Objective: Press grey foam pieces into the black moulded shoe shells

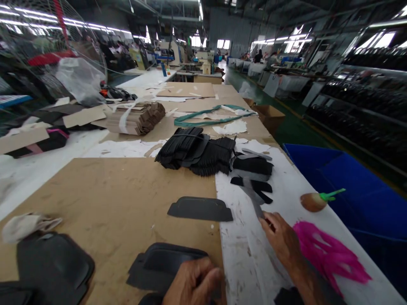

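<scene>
My left hand (193,281) rests at the bottom centre, fingers curled down onto a stack of dark grey shaped pieces (165,264). My right hand (281,239) reaches forward on the white part of the table, its fingertips pinching the near end of a thin grey strip (254,199). That strip runs up toward a small heap of black and grey cut pieces (252,169). A single dark grey shaped piece (200,209) lies flat on the brown board between the hands and the heap.
A big pile of black strips (199,150) lies farther up the table (111,199). Pink shreds (327,252) and a brown bulb with a green tip (316,200) lie right. A blue bin (356,190) stands beside the table. Dark pads (54,262) and a cloth (25,224) lie left.
</scene>
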`<action>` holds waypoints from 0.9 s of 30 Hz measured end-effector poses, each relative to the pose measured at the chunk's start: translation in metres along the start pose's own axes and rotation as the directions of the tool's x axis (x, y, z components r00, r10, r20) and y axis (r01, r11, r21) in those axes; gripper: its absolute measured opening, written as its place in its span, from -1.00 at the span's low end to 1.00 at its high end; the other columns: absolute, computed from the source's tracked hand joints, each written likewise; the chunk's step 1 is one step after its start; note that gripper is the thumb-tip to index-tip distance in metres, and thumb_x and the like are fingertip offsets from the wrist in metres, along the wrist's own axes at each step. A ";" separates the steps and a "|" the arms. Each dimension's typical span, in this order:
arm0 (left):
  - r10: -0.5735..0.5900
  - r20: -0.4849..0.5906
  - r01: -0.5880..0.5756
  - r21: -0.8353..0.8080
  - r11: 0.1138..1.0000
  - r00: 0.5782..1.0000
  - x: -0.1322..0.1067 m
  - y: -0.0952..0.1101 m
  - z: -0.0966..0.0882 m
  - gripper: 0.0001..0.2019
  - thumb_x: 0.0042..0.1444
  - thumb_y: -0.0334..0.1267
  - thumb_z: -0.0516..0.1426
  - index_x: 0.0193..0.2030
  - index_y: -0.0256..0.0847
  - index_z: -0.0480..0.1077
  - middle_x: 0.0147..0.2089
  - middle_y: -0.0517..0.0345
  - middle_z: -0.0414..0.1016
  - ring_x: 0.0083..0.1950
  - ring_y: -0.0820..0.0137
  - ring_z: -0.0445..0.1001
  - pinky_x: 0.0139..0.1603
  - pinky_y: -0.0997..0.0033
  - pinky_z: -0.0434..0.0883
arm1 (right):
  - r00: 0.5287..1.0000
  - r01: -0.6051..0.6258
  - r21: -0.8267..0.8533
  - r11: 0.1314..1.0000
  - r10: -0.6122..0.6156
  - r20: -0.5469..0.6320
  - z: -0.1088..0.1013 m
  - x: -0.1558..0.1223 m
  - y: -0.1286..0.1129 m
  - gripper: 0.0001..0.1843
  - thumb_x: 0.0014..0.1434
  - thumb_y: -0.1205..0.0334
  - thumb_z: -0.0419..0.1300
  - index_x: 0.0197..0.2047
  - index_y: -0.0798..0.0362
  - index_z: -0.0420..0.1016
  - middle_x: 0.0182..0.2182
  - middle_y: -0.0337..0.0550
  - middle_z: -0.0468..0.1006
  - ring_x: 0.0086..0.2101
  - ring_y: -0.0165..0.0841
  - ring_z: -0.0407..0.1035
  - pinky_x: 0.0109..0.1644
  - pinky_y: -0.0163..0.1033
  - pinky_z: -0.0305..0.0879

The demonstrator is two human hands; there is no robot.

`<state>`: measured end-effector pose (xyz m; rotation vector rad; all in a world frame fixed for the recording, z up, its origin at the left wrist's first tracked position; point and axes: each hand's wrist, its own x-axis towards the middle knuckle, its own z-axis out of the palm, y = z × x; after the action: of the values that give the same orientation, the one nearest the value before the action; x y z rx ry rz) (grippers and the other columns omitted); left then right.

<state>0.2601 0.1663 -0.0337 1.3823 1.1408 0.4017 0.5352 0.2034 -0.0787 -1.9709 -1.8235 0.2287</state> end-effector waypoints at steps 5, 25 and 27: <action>-0.152 -0.096 0.103 -0.391 0.915 0.984 0.034 0.003 -0.020 -0.27 -0.06 0.25 0.06 0.08 -0.31 0.12 -0.24 -0.01 0.36 -0.37 0.36 0.43 -0.53 0.44 0.40 | 0.935 0.354 -0.220 0.909 -0.349 0.065 0.010 -0.039 -0.050 -0.70 0.17 0.36 0.03 -0.08 -0.09 0.45 -0.43 -0.17 0.37 -0.37 -0.36 0.25 -0.23 -0.24 0.14; 0.333 -0.281 -0.242 0.313 0.918 0.900 0.054 -0.071 -0.109 -0.70 0.18 -0.18 -0.06 -0.07 -0.25 0.37 -0.07 -0.04 0.41 -0.01 0.26 0.35 0.05 0.15 0.29 | 0.791 -0.611 0.718 0.332 0.277 0.545 0.062 -0.018 -0.075 -0.43 -0.08 -0.05 0.25 -0.11 0.19 0.31 -0.75 -0.40 0.24 -0.69 -0.58 0.11 -0.60 -0.48 0.06; 0.421 -0.169 -0.306 0.463 0.832 0.891 0.062 -0.078 -0.119 -0.71 0.16 -0.31 -0.08 -0.10 -0.24 0.40 -0.02 -0.04 0.40 0.03 0.24 0.31 0.11 0.11 0.23 | 0.783 -0.597 0.775 0.207 0.363 0.505 0.058 -0.018 -0.065 -0.45 -0.07 -0.02 0.28 -0.09 0.14 0.30 -0.72 -0.41 0.25 -0.67 -0.60 0.12 -0.58 -0.51 0.08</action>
<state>0.1625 0.2647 -0.1040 1.9981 1.2237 0.6574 0.4506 0.1998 -0.1060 -1.5347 -0.6481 1.3995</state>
